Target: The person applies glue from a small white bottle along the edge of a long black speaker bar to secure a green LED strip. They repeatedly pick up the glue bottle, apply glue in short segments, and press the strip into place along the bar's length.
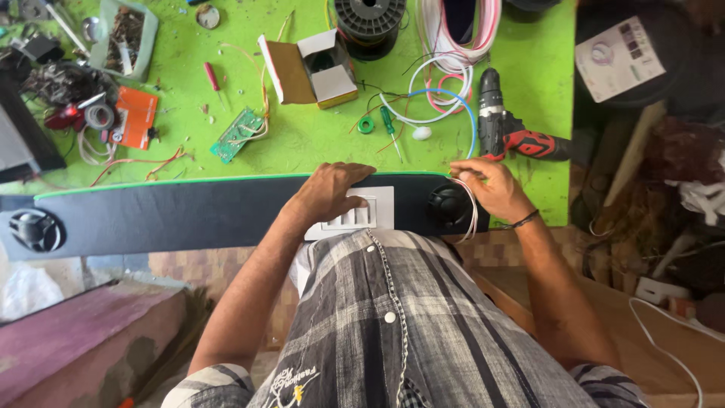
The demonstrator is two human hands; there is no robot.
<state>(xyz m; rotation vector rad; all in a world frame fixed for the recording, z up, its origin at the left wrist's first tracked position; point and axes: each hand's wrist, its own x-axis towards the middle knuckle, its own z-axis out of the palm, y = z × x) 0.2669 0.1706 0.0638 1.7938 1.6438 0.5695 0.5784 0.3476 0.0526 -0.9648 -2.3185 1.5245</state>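
A long dark panel [189, 215] with a green edge lies across the front of the green table [302, 136]. My left hand [332, 193] rests flat on a white switch plate [374, 215] set into the panel. My right hand [491, 185] pinches thin white and pink wires [472, 211] beside a round black fitting [449, 204] at the panel's right end. A second round fitting [34, 230] sits at the panel's far left.
On the table lie a red and black cordless drill [506, 132], a green-handled screwdriver [390, 125], a green circuit board [236, 134], an open cardboard box [313, 72], a black wire spool [370, 23], coiled cables [453, 45] and tape rolls [98, 117].
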